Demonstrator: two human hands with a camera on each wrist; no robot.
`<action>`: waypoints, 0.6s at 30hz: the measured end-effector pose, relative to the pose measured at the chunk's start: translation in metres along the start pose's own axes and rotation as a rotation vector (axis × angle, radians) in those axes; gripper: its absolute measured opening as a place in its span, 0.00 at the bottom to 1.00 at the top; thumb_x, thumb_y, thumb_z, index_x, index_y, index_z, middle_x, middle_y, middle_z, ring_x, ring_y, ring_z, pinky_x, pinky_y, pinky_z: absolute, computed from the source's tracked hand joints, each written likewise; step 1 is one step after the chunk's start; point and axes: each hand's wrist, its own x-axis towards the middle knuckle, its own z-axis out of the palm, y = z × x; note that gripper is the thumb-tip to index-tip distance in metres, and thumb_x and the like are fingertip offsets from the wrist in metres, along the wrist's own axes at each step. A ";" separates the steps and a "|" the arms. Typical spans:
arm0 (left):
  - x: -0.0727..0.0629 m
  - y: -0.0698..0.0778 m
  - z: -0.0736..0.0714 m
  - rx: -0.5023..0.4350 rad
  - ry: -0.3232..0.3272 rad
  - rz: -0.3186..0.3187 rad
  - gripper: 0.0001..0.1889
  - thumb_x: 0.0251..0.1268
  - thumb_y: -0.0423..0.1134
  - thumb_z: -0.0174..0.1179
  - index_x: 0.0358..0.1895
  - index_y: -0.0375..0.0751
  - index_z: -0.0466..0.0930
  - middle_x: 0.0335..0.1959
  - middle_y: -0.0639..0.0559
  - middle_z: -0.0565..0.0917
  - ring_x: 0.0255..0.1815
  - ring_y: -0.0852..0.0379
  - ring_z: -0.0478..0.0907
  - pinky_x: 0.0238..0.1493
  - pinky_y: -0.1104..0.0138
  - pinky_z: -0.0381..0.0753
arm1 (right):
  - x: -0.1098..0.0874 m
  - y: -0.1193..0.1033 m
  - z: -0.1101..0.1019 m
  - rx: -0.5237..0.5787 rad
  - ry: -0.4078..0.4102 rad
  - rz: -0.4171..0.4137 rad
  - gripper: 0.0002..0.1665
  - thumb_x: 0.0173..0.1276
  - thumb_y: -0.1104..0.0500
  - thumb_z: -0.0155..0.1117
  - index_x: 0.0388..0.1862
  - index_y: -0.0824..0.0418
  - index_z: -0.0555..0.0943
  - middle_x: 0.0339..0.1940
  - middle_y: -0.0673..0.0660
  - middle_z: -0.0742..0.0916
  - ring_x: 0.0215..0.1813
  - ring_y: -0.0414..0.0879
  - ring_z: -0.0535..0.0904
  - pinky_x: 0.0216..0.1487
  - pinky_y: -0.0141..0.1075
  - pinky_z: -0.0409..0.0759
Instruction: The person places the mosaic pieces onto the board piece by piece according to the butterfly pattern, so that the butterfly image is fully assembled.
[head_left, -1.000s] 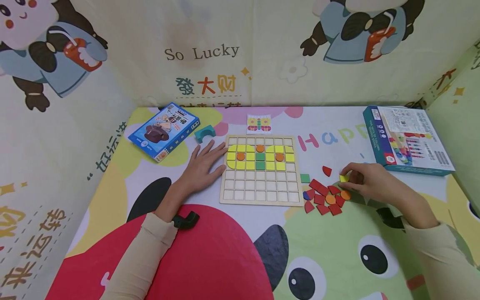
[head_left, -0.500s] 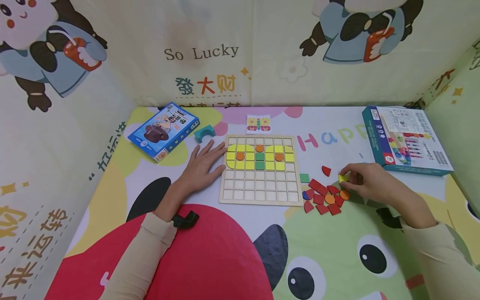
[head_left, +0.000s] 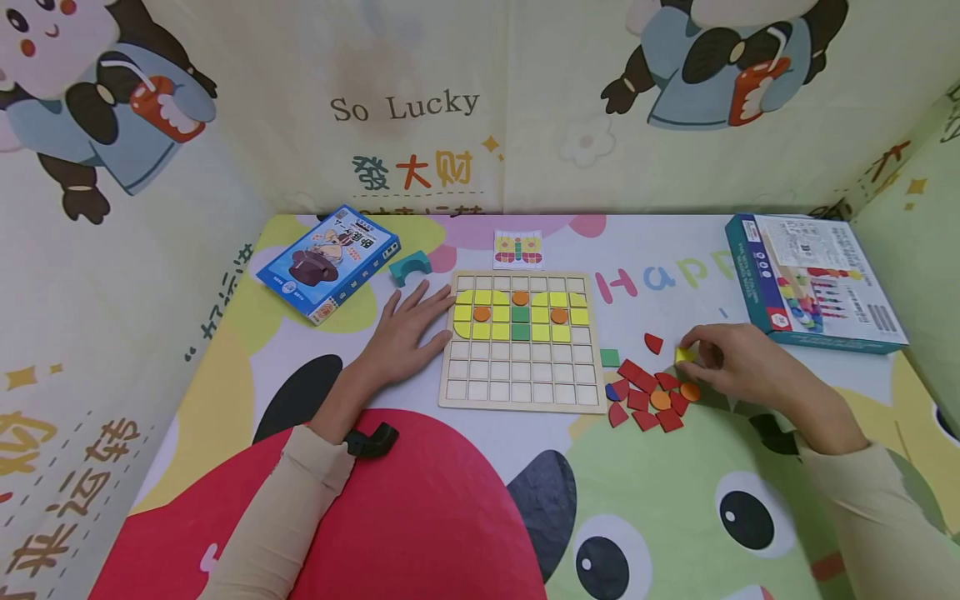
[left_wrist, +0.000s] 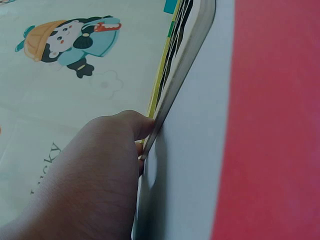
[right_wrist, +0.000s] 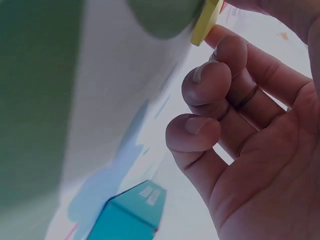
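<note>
A wooden grid board [head_left: 521, 387] lies mid-table; yellow, orange and green tiles fill part of its upper rows. My left hand [head_left: 408, 333] lies flat with fingers spread, fingertips and thumb touching the board's left edge; the left wrist view shows the thumb against that edge. Right of the board, my right hand [head_left: 738, 362] pinches a yellow tile [head_left: 685, 355] between thumb and index finger. In the right wrist view the yellow tile [right_wrist: 205, 25] stands tilted and the other fingers curl free. Just left of this hand lies a pile of red tiles [head_left: 637, 398] with orange discs.
A butterfly pattern card [head_left: 517, 248] lies behind the board. A blue box [head_left: 327, 262] and a teal arch piece [head_left: 409, 267] are at the back left; a teal-sided box [head_left: 817, 279] is at the back right. One green tile [head_left: 610, 357] lies beside the board.
My right hand has shifted very slightly, still pinching the yellow tile. The left hand, the board and the tiles on it look the same.
</note>
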 end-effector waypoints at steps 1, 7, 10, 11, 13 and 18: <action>0.000 0.000 0.000 0.000 0.000 -0.001 0.36 0.78 0.60 0.52 0.85 0.58 0.60 0.88 0.59 0.58 0.92 0.47 0.42 0.89 0.38 0.34 | 0.002 -0.002 -0.001 -0.002 0.000 0.002 0.19 0.67 0.52 0.78 0.53 0.58 0.87 0.26 0.46 0.79 0.33 0.42 0.73 0.31 0.29 0.72; -0.001 0.000 -0.002 -0.007 0.004 -0.004 0.36 0.78 0.60 0.52 0.85 0.58 0.61 0.88 0.59 0.58 0.92 0.47 0.42 0.88 0.37 0.34 | 0.021 -0.024 -0.003 0.013 -0.011 -0.025 0.21 0.67 0.50 0.78 0.53 0.58 0.87 0.25 0.47 0.79 0.33 0.42 0.73 0.32 0.30 0.72; -0.001 -0.001 -0.002 -0.002 0.000 -0.007 0.36 0.78 0.60 0.52 0.85 0.58 0.61 0.88 0.59 0.57 0.92 0.47 0.41 0.88 0.37 0.33 | 0.035 -0.041 -0.002 0.017 -0.012 -0.066 0.20 0.67 0.51 0.79 0.53 0.58 0.87 0.24 0.47 0.79 0.31 0.42 0.74 0.31 0.30 0.73; -0.001 -0.001 -0.002 -0.001 -0.001 -0.008 0.36 0.78 0.60 0.52 0.85 0.58 0.61 0.88 0.59 0.57 0.92 0.47 0.41 0.88 0.37 0.33 | 0.040 -0.047 -0.001 0.016 -0.014 -0.077 0.20 0.67 0.51 0.78 0.53 0.58 0.87 0.24 0.48 0.79 0.30 0.42 0.74 0.31 0.30 0.73; -0.001 0.000 -0.001 -0.002 -0.001 -0.008 0.36 0.78 0.60 0.52 0.85 0.58 0.60 0.88 0.59 0.57 0.92 0.48 0.41 0.89 0.38 0.33 | 0.049 -0.058 0.001 0.008 -0.019 -0.099 0.20 0.67 0.50 0.78 0.53 0.58 0.87 0.23 0.48 0.78 0.29 0.41 0.73 0.30 0.31 0.73; 0.000 0.001 0.000 -0.009 0.003 0.000 0.36 0.78 0.61 0.52 0.85 0.58 0.60 0.88 0.59 0.58 0.92 0.48 0.41 0.89 0.39 0.33 | 0.068 -0.080 0.008 -0.021 -0.040 -0.132 0.22 0.66 0.49 0.79 0.54 0.57 0.87 0.22 0.50 0.76 0.28 0.42 0.72 0.28 0.34 0.71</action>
